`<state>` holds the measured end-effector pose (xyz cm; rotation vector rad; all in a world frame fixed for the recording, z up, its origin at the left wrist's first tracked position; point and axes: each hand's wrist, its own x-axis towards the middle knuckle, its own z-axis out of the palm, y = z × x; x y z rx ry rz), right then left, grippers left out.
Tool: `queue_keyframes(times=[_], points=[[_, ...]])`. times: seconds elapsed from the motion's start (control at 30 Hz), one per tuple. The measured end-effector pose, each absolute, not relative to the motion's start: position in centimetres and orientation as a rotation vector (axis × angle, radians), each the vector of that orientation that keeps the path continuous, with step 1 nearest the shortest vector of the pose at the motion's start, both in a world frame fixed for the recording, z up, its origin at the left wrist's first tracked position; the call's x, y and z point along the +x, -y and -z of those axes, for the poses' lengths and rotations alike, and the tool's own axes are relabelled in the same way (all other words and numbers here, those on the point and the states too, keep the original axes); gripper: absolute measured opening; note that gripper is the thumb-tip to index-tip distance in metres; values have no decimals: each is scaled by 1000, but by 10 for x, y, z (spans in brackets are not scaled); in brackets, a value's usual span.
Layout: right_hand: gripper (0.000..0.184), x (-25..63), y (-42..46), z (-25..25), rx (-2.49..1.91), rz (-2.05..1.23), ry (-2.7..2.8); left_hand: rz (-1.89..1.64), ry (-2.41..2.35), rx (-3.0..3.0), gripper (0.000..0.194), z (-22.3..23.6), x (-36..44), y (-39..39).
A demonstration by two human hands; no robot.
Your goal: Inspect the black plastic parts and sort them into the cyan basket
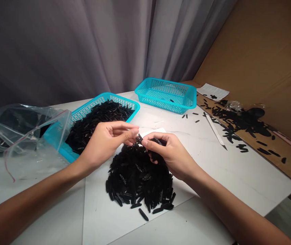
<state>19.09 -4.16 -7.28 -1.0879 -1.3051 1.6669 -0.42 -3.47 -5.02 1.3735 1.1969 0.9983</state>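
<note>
Right hand (169,154): fingers (152,144) clenched around a small cluster of black plastic pieces (140,139), thumb and fingertips pressed on them, at the top of the main heap. Left hand (106,144): raised just beside the right, fingers (125,127) curled and thumb near them, tips close to the cluster; whether they grip anything cannot be told from this view.

Heap of black plastic pieces (137,180): slim, elongated parts, piled loosely directly below and touching the right hand, a few strays at its near edge. It lies on a white sheet (132,224), which rests on the white surface (237,183). A smaller piece of white paper (155,131) shows behind the heap.

Left of the hands: clear plastic zip bag (28,136), red-edged seal, dark contents, lying against a teal perforated basket (104,98) filled with more black pieces.

Further back: second teal basket (166,96), one black piece visible inside. Loose pieces (193,116) lie on the surface before it, and a long, pale pointed strip (214,131), kind unclear, lies to its right.

Far right: cardboard sheet (260,144) strewn with black pieces, a printed paper (213,91) at its back corner. Behind everything, a grey curtain (71,44) and a cardboard wall (260,51).
</note>
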Motion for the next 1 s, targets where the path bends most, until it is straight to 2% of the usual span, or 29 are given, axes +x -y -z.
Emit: queue_keyframes(times=[0.1,0.27,0.4,0.53,1.0], points=[[23,191,41,74,-1055,-1701,1264,-965,-1184,1469,23,47,-9,32],[19,193,41,71,-1065,-1625,1374,-871,-1143,1599,9,42,-11,32],[19,193,42,66,-1091,-1513,1483,-860,-1149,1553,12,44,-10,33],[17,193,43,63,-1127,-1455,1533,-829,-1153,1582,6,43,-11,32],[22,200,39,63,-1111,-1589,1459,-894,-1194,1587,9,41,-15,31]])
